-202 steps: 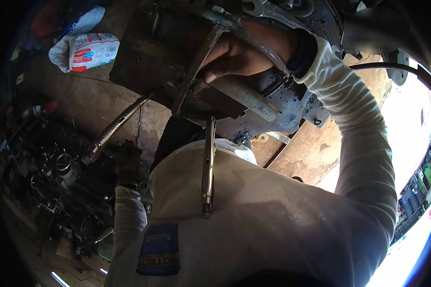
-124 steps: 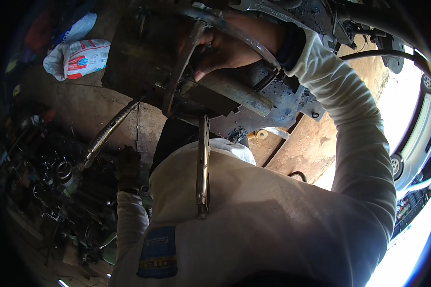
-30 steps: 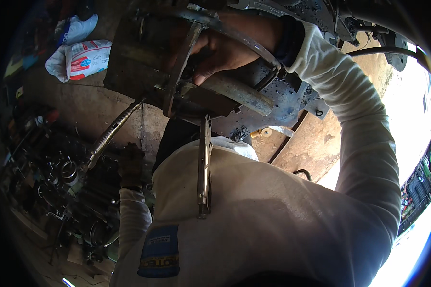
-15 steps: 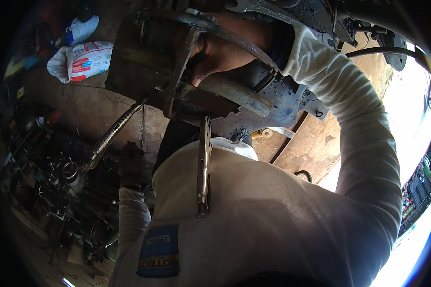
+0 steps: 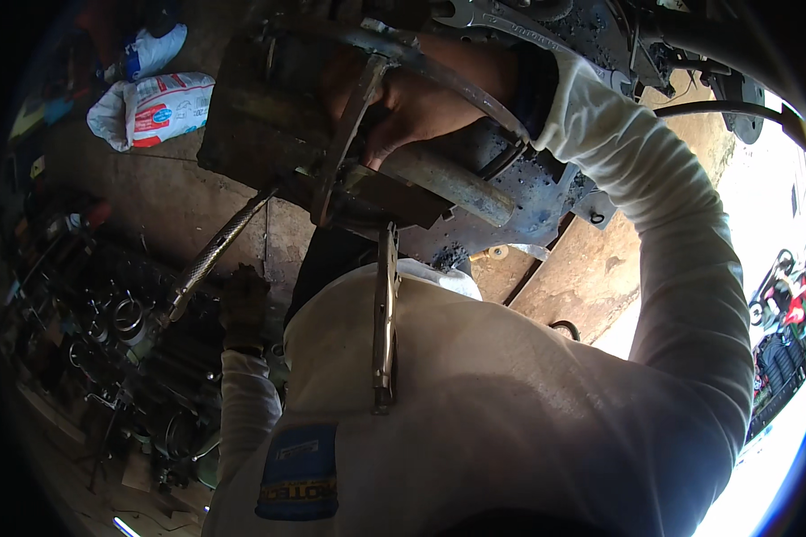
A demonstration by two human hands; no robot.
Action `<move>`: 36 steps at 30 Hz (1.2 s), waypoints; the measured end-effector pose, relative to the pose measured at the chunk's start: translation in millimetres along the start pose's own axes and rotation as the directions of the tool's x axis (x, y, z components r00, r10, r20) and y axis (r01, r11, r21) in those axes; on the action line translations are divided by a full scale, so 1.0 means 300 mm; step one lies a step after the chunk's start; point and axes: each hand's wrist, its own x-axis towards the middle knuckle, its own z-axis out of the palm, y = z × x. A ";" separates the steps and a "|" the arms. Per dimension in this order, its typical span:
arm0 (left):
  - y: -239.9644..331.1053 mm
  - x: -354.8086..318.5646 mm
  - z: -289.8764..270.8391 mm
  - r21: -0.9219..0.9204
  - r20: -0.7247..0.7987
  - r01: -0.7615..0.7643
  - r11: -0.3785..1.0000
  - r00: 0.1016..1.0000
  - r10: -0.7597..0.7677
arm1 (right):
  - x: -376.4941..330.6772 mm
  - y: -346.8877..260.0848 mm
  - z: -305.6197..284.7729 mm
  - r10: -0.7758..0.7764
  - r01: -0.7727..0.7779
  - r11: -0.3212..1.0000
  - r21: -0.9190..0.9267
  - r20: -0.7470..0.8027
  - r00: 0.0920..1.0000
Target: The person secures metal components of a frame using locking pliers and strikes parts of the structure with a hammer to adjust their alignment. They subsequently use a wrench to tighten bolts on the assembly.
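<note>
My right hand (image 5: 412, 116) reaches in from the upper right and is closed over a metal pipe (image 5: 461, 186); the thumb points down beside it and the other fingers are partly hidden in shadow. A curved metal frame with a flat bar (image 5: 347, 134) stands in front of this hand. Beneath lies a dark metal plate (image 5: 242, 148). Two locking pliers are by the plate: one pair (image 5: 385, 313) with handles toward my body, another (image 5: 222, 252) slanting to the lower left. My left hand (image 5: 244, 304) hangs low at my left side, too dark for its fingers to show.
A large open-end wrench (image 5: 510, 25) lies on the gritty metal surface (image 5: 533, 188) at the top. A white and red bag (image 5: 166, 109) sits on the floor at upper left. Dark machine parts (image 5: 130, 327) crowd the lower left. A black hose (image 5: 725, 94) runs across the upper right.
The whole view has shifted very slightly. My right hand stays on the pipe, and both locking pliers keep their places.
</note>
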 end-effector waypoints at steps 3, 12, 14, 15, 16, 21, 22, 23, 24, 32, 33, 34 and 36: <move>-0.002 -0.028 0.023 -0.100 0.025 0.081 0.992 0.997 -0.079 | -0.028 -0.027 0.004 0.080 -0.084 0.995 -0.057 -0.061 0.995; -0.005 -0.031 0.048 -0.052 0.037 0.120 0.991 0.992 -0.118 | -0.029 -0.016 0.009 0.153 -0.159 0.983 0.094 0.061 0.986; -0.018 -0.039 0.062 -0.170 0.085 0.230 0.958 0.972 -0.219 | -0.029 -0.005 0.019 0.026 -0.026 1.000 -0.010 -0.022 0.999; -0.047 -0.061 0.098 -0.330 0.144 0.295 0.897 0.954 -0.261 | -0.028 -0.011 0.022 0.023 -0.023 1.000 -0.011 -0.022 1.000; -0.048 -0.048 0.097 -0.409 0.175 0.321 0.854 0.946 -0.272 | -0.032 -0.016 0.027 0.063 -0.061 0.997 0.057 -0.027 0.998; 0.037 0.040 -0.050 -0.509 0.302 0.471 0.721 0.882 -0.363 | -0.047 -0.009 0.015 0.298 -0.251 0.877 0.409 -0.056 0.953; 0.037 0.051 -0.050 -0.497 0.330 0.487 0.718 0.872 -0.363 | -0.053 -0.010 0.011 0.273 -0.231 0.924 0.303 -0.104 0.956; 0.036 0.036 -0.043 -0.497 0.329 0.492 0.715 0.869 -0.369 | -0.051 -0.015 0.003 0.209 -0.188 0.973 0.136 -0.166 0.964; 0.030 0.013 -0.024 -0.536 0.306 0.495 0.684 0.869 -0.389 | -0.053 -0.013 -0.005 0.131 -0.142 0.989 -0.035 -0.221 0.966; -0.026 -0.032 0.065 -0.189 0.091 0.164 0.968 0.985 -0.149 | -0.052 -0.015 0.025 -0.053 0.002 0.950 -0.312 -0.154 0.987; -0.035 -0.028 0.071 -0.080 0.035 0.061 0.995 0.998 -0.058 | -0.055 -0.017 0.024 -0.048 -0.001 0.950 -0.313 -0.148 0.988; -0.029 -0.026 0.062 0.036 -0.007 -0.031 0.999 0.999 0.032 | -0.051 -0.014 0.026 -0.046 0.003 0.954 -0.298 -0.137 0.989; -0.010 -0.025 0.042 -0.068 0.044 0.046 0.997 0.998 -0.043 | -0.047 -0.017 0.030 0.024 -0.052 0.964 -0.262 -0.110 0.994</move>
